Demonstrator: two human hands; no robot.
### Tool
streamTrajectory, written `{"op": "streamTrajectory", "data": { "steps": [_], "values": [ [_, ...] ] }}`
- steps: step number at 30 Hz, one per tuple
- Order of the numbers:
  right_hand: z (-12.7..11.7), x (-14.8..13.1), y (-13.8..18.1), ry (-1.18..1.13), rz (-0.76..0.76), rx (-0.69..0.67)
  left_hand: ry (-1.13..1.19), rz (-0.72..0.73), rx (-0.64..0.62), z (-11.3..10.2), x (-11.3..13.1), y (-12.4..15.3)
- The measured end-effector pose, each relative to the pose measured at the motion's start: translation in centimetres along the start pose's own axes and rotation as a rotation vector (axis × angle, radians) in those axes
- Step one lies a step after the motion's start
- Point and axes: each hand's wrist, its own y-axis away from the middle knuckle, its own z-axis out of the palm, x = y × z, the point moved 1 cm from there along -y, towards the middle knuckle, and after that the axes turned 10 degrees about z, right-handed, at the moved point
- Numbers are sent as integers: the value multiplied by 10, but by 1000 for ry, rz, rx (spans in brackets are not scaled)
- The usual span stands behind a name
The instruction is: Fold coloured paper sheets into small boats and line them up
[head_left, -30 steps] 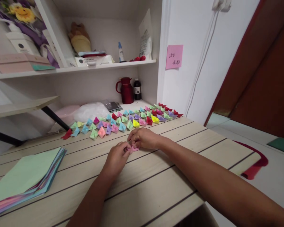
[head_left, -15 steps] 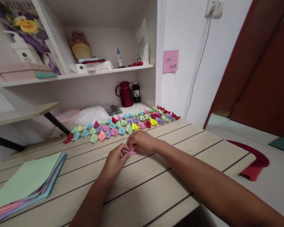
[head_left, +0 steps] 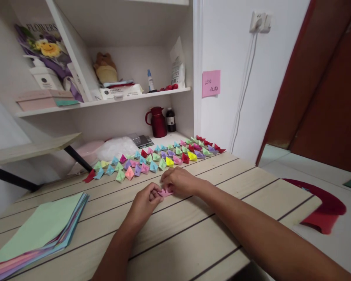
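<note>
A small piece of folded pink paper [head_left: 165, 192] lies low over the table, between my two hands. My left hand [head_left: 148, 199] pinches its left end, fingers curled in. From the right, my right hand [head_left: 179, 180] grips the other end, its fingertips bent down over the paper. Parts of the paper are covered by the fingers. Just beyond the hands stand rows of small folded paper boats in many colours, among them a yellow paper boat [head_left: 169, 161] and a pink paper boat [head_left: 177, 160].
A stack of coloured paper [head_left: 43, 222] lies at the left of the slatted table [head_left: 163, 242]. Behind the boats are a clear plastic bag [head_left: 117, 148], a dark red jug [head_left: 158, 123] and a dark bottle [head_left: 171, 120]. A red stool [head_left: 324, 207] stands on the floor at right.
The whole view has shifted, so things sit slightly lower and further right. My hands are a little further apart, and more of the pink paper shows between them.
</note>
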Motion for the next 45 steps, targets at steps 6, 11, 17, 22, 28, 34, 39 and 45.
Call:
{"op": "streamTrajectory", "data": {
  "steps": [6,11,17,22,28,34,39,45],
  "values": [
    [-7,16,9,-315,20,-47,6,-2,-5,-3,-5,1],
    [-18,22,9,-751,195,85,5,-10,3,-3,-4,0],
    [-15,39,-1,-1048,423,432,49,-12,-17,0,-2,-1],
    [-13,41,-2,-1077,439,469,95,-15,-38,1,0,1],
    [-9,32,-2,-1059,410,418,99,-12,-107,-3,2,2],
    [-6,32,-2,-1049,402,388,149,-44,-128,-3,5,2],
    [-3,31,-3,-1035,414,354,175,-112,-122,-2,4,2],
    [1,26,-3,-993,422,286,120,-108,-42,-3,9,4]
  ]
}}
